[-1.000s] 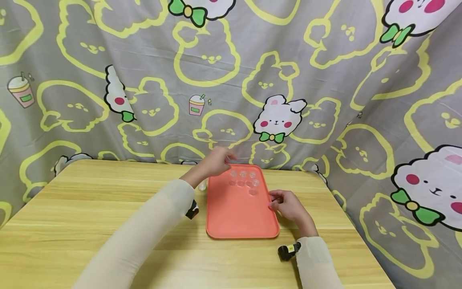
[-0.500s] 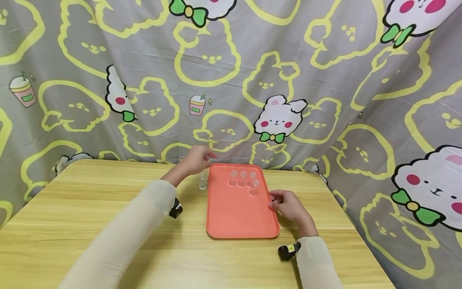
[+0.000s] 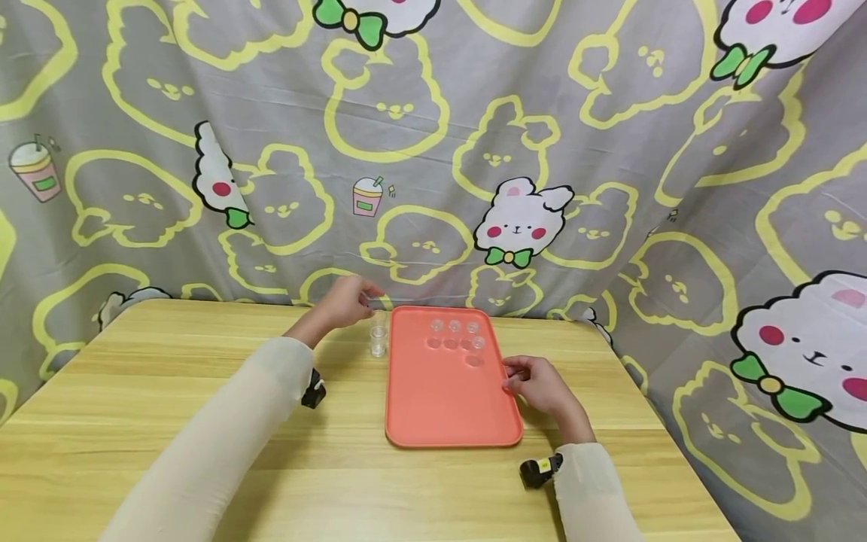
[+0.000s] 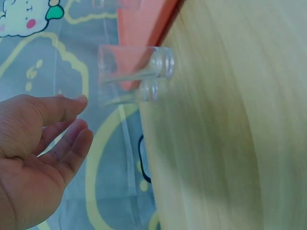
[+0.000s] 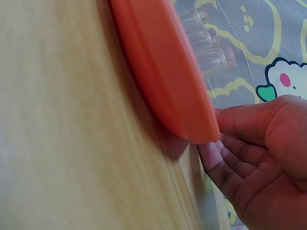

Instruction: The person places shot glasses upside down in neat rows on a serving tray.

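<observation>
My left hand (image 3: 344, 302) hovers at the far left corner of the orange-red tray (image 3: 454, 406), fingers loosely bent around nothing. Just beside its fingertips, two clear small glasses stand upright on the table; in the left wrist view the nearer glass (image 4: 129, 63) partly overlaps the other glass (image 4: 125, 96), with a gap to my hand. My right hand (image 3: 542, 385) grips the tray's right edge, thumb above and fingers below, as the right wrist view shows. Several clear glasses (image 5: 220, 60) stand on the tray toward its far right, most of them in a row.
The light wooden table (image 3: 203, 361) carries the tray near its far edge. Behind it hangs a grey patterned curtain (image 3: 420, 150), close to my left fingertips. A black wrist device (image 3: 538, 472) sits at my right sleeve.
My left hand has moved left from over the tray's far end to the glasses beside it, bringing those glasses into view. The right hand stays on the tray edge.
</observation>
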Demonstrator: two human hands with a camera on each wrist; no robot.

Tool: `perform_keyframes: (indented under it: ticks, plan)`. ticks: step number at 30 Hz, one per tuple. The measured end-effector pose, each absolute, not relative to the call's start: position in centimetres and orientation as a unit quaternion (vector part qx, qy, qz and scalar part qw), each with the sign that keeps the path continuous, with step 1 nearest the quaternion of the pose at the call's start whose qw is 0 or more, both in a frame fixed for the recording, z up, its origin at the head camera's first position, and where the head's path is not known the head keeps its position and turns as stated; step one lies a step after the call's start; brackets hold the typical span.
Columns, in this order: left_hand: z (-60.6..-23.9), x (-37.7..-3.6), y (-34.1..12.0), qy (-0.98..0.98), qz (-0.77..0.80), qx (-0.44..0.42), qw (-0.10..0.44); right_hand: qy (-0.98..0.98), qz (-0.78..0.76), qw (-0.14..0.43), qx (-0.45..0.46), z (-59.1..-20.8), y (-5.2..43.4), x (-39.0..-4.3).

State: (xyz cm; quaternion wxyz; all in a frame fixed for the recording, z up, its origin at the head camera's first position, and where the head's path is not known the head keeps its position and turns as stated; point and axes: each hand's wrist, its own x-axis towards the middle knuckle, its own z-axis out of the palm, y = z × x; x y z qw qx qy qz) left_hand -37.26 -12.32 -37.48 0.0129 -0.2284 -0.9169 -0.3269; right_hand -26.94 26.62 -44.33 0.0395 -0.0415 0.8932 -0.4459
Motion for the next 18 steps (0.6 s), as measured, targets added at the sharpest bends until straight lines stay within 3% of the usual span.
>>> perform_keyframes:
  ticks: [18]
  plan:
    - [-39.9, -38.3, -13.2, -0.916, -0.321, -0.241, -0.002, 0.896, -0.44, 0.036, -0.05, -44.5, 26.9, -27.3]
